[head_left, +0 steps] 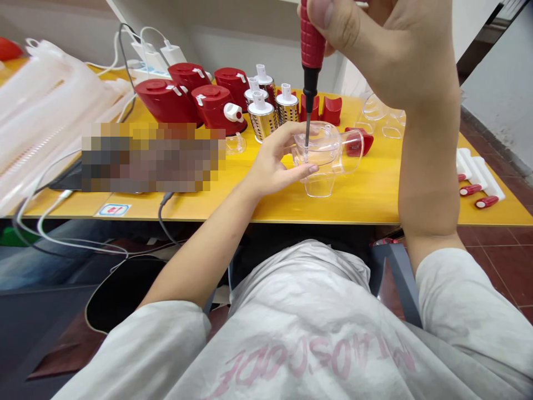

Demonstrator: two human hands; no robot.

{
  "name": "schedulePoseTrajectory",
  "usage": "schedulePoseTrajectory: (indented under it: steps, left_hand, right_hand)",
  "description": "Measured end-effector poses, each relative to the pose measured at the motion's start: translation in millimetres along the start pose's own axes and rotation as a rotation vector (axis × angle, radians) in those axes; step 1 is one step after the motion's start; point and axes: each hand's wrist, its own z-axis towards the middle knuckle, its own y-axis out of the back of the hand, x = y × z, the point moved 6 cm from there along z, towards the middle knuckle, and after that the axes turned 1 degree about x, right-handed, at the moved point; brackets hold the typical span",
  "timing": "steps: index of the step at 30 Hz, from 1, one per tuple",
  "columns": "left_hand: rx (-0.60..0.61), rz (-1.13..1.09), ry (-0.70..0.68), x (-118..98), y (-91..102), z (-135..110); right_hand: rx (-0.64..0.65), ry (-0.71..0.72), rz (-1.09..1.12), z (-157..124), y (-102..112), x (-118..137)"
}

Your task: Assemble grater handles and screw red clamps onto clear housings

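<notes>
My right hand (375, 53) is closed round the red, ridged handle of a screwdriver (312, 50), which stands upright with its shaft pointing down. The tip meets the left side of a clear plastic housing (328, 158); the exact contact spot is hard to make out through the transparent walls. My left hand (277, 158) is wrapped round the housing's left side, thumb in front and fingers behind, steadying it on the yellow table (353, 203). A short tube sticks out of the housing to the right. Just behind that tube lies a red plastic part (364, 143).
Several red bases (166, 103) and perforated metal grater drums (262, 119) stand at the back. More clear housings (391, 114) are at the back right, with white cranks with red knobs (478, 172) at the right edge. Cables (45, 222) and plastic bags (54, 111) occupy the left.
</notes>
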Motion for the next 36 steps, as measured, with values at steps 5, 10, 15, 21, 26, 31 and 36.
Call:
schedulePoseTrajectory:
  steps: [5,10,15,21,26,31,36]
  left_hand:
    - [0.0,-0.006,0.01,-0.6,0.0,0.2]
    - [0.0,-0.025,0.024,-1.0,0.0,0.3]
    - [-0.003,-0.044,0.05,0.7,-0.7,-0.5]
    - [0.018,-0.035,0.061,2.9,-1.6,-1.6]
    - [0.004,-0.021,0.036,0.8,-0.8,-0.6]
    - [0.004,-0.04,0.034,-1.1,-1.6,0.2]
    - [-0.002,-0.053,0.042,0.0,-0.9,0.1]
  right_hand:
    - [0.021,-0.027,-0.043,-2.3,-1.0,2.0]
    - [-0.038,-0.046,-0.015,1.2,1.0,-4.2]
    - [-0.029,-0.033,0.076,-2.6,-2.1,-2.4]
    - [-0.02,-0.02,0.018,-1.6,-1.9,-2.5]
    - [-0.045,-0.037,0.033,0.1,-0.1,-3.3]
    - [-0.022,-0.035,0.036,-1.0,-0.3,-1.5]
    - [-0.056,-0.007,0.035,-0.7,-0.9,-3.5]
